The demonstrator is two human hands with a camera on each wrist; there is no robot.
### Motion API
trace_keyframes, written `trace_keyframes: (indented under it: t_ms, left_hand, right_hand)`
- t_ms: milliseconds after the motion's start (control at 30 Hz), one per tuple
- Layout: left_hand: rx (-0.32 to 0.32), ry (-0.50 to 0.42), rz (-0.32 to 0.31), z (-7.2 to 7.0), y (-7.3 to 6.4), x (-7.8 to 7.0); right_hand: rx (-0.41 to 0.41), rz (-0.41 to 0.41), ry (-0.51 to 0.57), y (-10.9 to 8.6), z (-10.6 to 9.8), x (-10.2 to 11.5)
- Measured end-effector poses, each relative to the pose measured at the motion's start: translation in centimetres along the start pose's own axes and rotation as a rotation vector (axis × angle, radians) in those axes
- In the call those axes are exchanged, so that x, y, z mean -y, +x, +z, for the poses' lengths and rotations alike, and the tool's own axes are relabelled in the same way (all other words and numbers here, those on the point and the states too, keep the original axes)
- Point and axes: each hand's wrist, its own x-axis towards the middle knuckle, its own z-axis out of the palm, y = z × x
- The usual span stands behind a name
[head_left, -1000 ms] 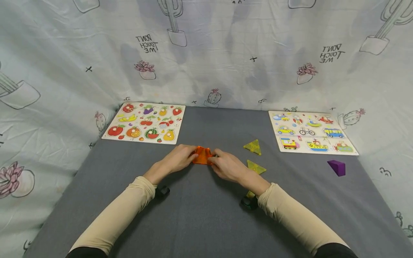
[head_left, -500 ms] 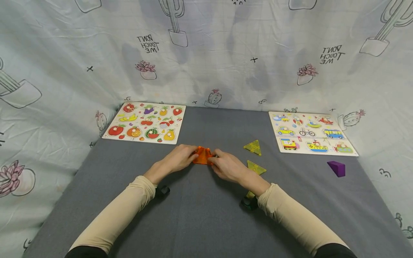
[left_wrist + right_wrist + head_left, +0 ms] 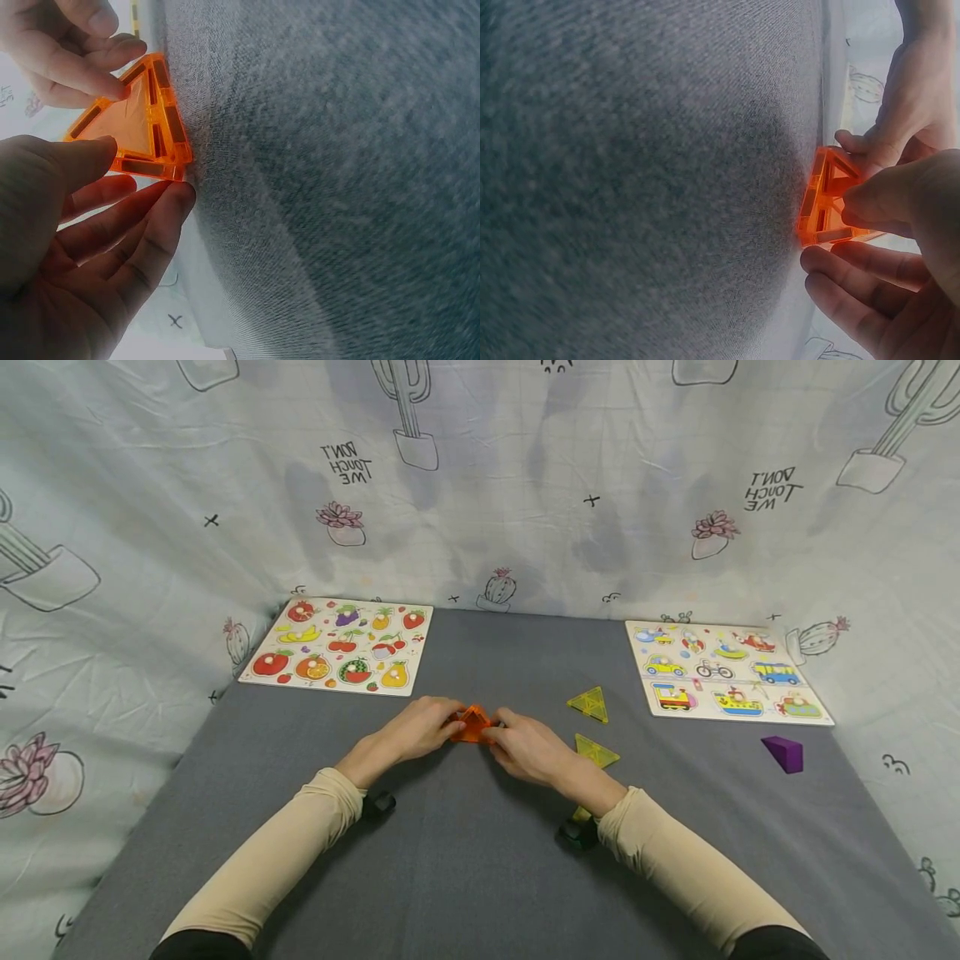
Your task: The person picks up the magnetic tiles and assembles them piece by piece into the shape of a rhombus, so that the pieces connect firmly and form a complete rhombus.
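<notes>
Several translucent orange magnetic tiles [image 3: 472,730] stand on the grey cloth, leaned together into a small pyramid with a peak. My left hand [image 3: 412,727] pinches its left side between thumb and fingers. On the opposite side, my right hand [image 3: 531,748] does the same. The left wrist view shows the pyramid's framed triangular tile [image 3: 131,124] with dark magnets along its edges, and my left thumb lying on one face. In the right wrist view, the right thumb covers part of the orange pyramid [image 3: 826,202]. The fingers hide its side faces in the head view.
Yellow triangular tiles [image 3: 589,703] lie right of the hands, one partly hidden under the right wrist. A purple wedge block [image 3: 784,754] sits farther right. A fruit puzzle board [image 3: 337,646] lies back left, a vehicle puzzle board [image 3: 726,672] back right. A printed curtain hangs behind.
The tops of the orange tiles have come together: the wide, split upper edge is now a single peak. Both hands stay in nearly the same place.
</notes>
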Motion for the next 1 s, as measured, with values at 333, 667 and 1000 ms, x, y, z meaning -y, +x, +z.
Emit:
trace_keyframes:
  t_ms: [333, 667, 1000]
  left_hand:
    - [-0.023, 0.01, 0.014, -0.08, 0.03, -0.15]
    - [-0.093, -0.002, 0.097, -0.33, 0.22, -0.44]
    - [-0.15, -0.014, 0.152, -0.11, 0.33, -0.39]
  right_hand:
    - [0.002, -0.009, -0.005, -0.01, 0.13, 0.0]
    - [0.003, -0.016, -0.04, 0.05, 0.02, -0.05]
    - [0.003, -0.036, -0.03, 0.12, 0.12, -0.02]
